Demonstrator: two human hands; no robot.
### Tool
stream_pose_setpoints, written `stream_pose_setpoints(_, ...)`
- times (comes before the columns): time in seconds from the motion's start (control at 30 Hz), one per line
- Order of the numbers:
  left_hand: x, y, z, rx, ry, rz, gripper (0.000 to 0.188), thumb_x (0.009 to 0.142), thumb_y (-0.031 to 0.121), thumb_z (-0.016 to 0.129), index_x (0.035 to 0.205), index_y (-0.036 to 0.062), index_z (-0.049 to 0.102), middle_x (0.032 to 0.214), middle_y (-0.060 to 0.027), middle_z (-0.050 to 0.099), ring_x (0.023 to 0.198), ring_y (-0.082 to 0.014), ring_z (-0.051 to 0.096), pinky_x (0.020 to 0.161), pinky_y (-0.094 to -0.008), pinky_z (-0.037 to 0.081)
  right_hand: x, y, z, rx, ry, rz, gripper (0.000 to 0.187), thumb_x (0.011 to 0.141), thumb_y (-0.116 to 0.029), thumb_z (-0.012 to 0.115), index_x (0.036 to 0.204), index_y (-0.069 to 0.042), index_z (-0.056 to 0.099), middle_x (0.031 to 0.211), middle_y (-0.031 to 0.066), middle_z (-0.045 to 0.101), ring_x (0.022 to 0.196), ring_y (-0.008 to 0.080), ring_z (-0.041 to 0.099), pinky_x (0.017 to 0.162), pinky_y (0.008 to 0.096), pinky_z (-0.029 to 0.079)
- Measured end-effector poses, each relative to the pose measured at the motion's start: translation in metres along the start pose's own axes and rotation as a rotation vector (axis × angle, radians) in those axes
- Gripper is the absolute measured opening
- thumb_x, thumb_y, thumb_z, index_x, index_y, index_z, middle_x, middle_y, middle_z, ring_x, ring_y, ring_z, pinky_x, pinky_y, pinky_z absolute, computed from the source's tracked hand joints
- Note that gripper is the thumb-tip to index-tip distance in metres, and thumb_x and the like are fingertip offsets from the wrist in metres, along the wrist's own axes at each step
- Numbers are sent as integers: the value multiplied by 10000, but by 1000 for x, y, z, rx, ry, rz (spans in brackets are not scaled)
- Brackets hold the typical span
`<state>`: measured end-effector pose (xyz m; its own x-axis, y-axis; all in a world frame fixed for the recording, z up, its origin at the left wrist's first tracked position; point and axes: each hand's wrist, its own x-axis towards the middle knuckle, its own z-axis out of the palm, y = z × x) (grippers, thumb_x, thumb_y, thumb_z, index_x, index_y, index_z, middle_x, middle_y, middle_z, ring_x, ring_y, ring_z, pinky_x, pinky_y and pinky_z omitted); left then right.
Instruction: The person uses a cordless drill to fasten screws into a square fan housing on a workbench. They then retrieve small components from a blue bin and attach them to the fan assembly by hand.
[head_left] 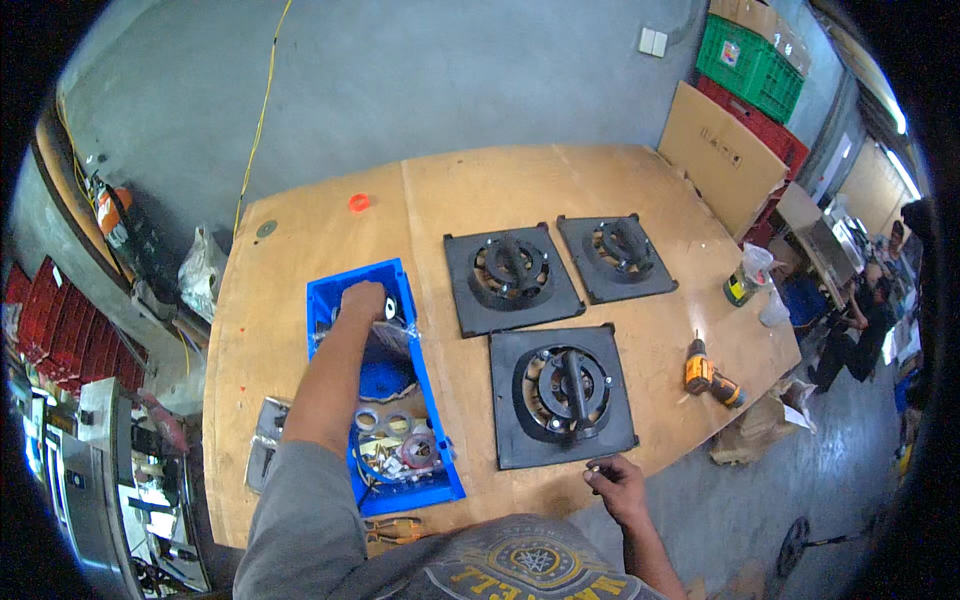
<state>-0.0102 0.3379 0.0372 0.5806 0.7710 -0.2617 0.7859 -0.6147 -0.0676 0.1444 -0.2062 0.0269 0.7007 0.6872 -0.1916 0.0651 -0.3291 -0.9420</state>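
Observation:
My left hand (362,300) reaches down into the far end of a long blue plastic bin (420,499); its fingers are hidden below the back of the hand. Plastic bags, tape rolls (397,424) and small loose parts fill the bin's near end. Close to the table's front edge, my right hand (620,487) has its thumb and fingertips pinched around something small that I cannot make out. Just beyond it lies a black square plate (508,435) with a round centre and a raised bar. Two similar plates, one at far left (465,310) and one at far right (650,280), lie behind.
An orange and black cordless drill (698,370) lies on the right of the wooden table (300,225), with a jar (740,287) behind it. Pliers (392,528) rest by the near edge. A red ring (359,203) sits far left. Cardboard (722,160) leans at the back right.

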Motion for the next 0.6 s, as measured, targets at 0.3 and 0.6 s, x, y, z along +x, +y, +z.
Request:
stream_pose_setpoints(0.3,-12,0,5,64,4,7,281,874,145,533,1055,51,727,1160,-208,661,1081,-317,655,886,-462,536,-3,2,1,-37,-112,71,233,848,-148,729,1009,14,682,795,34,654,717,97,581,665,258,483)
stream_pose_setpoints(0.6,-33,-4,4,-184,76,64,309,855,273,651,1047,35,697,1121,-215,659,1075,-366,625,923,-437,502,2,-14,-2,-220,-162,35,253,853,-149,723,1028,28,681,892,93,695,813,136,629,748,287,510)
